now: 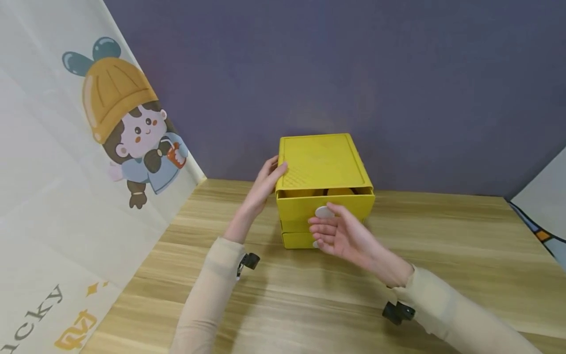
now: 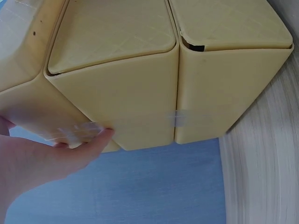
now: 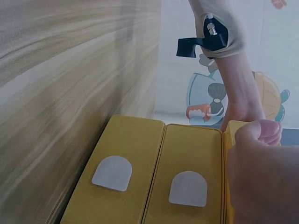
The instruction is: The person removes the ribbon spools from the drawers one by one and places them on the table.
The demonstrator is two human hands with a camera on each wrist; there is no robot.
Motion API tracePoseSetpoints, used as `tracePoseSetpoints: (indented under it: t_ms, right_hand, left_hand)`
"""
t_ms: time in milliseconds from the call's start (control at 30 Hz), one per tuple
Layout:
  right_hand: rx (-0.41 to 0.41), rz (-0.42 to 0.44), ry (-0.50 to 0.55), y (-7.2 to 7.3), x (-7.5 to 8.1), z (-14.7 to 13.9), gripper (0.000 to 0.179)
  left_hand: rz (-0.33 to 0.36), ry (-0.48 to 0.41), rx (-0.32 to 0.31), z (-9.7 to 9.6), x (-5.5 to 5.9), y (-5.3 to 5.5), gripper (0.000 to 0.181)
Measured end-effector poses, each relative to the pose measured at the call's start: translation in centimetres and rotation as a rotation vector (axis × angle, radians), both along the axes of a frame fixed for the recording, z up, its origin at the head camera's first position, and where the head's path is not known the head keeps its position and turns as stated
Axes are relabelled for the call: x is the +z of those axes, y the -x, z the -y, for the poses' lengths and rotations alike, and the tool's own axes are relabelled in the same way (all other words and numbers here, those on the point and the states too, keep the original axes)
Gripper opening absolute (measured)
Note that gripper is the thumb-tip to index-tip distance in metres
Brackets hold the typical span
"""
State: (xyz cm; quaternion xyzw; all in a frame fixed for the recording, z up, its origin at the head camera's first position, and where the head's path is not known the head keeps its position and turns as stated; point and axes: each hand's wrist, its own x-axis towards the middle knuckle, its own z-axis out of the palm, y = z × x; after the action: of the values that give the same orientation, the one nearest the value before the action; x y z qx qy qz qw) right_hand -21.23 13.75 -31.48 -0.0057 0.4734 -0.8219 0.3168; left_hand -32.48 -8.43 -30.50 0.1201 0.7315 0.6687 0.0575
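Observation:
A yellow three-drawer box (image 1: pixel 325 160) stands on the table. Its top drawer (image 1: pixel 294 205) is part way out, and something yellow and rounded with black edges (image 1: pixel 340 191) shows inside. My left hand (image 1: pixel 261 189) rests on the box's left side, thumb by the top edge and fingers along the side wall. At the front, my right hand (image 1: pixel 345 233) pinches the top drawer's white pull tab (image 1: pixel 324 212) between thumb and fingers. In the right wrist view, the two lower drawers (image 3: pixel 187 149) sit flush, each with a white tab (image 3: pixel 188 189); the right hand (image 3: pixel 257 158) covers the top one's tab.
The wood-grain table (image 1: pixel 442 246) extends around the box. A dark blue-grey wall (image 1: pixel 398 88) rises close behind it. At the left hangs a white sheet (image 1: pixel 44 172) with a cartoon figure. Clear tape (image 2: pixel 145 119) runs across the box's side.

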Motion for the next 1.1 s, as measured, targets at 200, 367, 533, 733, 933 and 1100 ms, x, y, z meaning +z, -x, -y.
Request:
tracePoseSetpoints:
  t_ms: [200,367,533,733,933,1100]
  right_hand:
    - [0.037,-0.01,0.012,-1.0,-0.1,-0.3,0.046]
    - [0.053,0.005,0.004,-1.9,-0.2,-0.3,0.046]
    - [0.058,0.014,-0.004,-2.7,-0.3,-0.3,0.048]
    - [0.073,0.004,-0.012,-3.5,-0.3,-0.3,0.05]
    - [0.079,-0.011,-0.014,-4.1,-0.1,-0.3,0.048]
    - [0.086,-0.001,-0.004,-4.5,-0.1,-0.3,0.047]
  left_hand:
    - [-0.017,-0.018,0.011,-0.1,-0.1,-0.3,0.072]
    - [-0.014,-0.032,0.011,0.2,-0.3,-0.2,0.07]
    - [-0.016,-0.024,0.002,0.1,-0.7,-0.1,0.07]
    - [-0.019,-0.03,-0.007,0.2,-0.8,0.0,0.069]
    - [-0.02,-0.03,-0.012,0.2,-0.6,-0.1,0.069]
    - [-0.026,-0.034,-0.003,0.1,-0.5,-0.1,0.068]
